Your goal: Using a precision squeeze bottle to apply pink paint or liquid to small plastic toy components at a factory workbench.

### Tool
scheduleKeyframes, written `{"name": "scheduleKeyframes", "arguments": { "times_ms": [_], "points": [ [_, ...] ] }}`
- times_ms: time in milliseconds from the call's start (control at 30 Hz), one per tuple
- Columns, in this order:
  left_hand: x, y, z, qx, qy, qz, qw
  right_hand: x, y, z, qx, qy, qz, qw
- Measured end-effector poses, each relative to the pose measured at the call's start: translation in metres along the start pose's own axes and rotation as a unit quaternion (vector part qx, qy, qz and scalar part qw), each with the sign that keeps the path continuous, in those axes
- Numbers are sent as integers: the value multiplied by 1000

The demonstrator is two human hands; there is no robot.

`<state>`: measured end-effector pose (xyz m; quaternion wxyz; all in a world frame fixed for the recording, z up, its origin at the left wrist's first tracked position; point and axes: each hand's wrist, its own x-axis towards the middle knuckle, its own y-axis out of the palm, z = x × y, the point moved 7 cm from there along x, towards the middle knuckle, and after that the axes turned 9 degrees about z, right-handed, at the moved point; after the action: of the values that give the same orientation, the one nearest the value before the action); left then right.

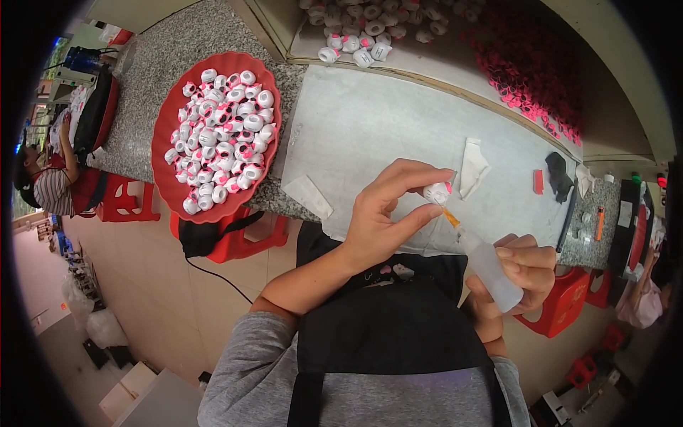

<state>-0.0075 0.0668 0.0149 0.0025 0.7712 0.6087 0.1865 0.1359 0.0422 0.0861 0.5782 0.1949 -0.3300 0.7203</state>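
Observation:
Between thumb and fingertips, my left hand (pixel 388 206) pinches a small white toy head (pixel 436 192) with pink on it. My right hand (pixel 530 270) is wrapped round a translucent white squeeze bottle (pixel 492 270), which is tilted. Its thin amber nozzle (pixel 451 218) points up at the underside of the toy head, touching it or very close. Both hands are above the near edge of a pale work sheet (pixel 356 121). Left of them, a red scalloped tray (pixel 165 174) holds a heap of similar white and pink heads (pixel 224 124).
A shelf at the back holds more white heads (pixel 363 46) and a pile of small pink pieces (pixel 530 78). Paper scraps (pixel 473 167), a dark cloth (pixel 560 176) and an orange marker (pixel 600 223) lie on the table. Red stools (pixel 558 306) stand below; other people sit at both far sides.

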Motion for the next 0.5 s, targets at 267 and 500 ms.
{"name": "scheduleKeyframes", "arguments": {
  "times_ms": [267,500],
  "points": [
    [3,-4,-3,69,30,-2,997,1,-1,-6,-22,26,15,999],
    [-1,-44,-11,-8,3,-128,992,17,-18,-60,70,144,9,987]
  ]
}}
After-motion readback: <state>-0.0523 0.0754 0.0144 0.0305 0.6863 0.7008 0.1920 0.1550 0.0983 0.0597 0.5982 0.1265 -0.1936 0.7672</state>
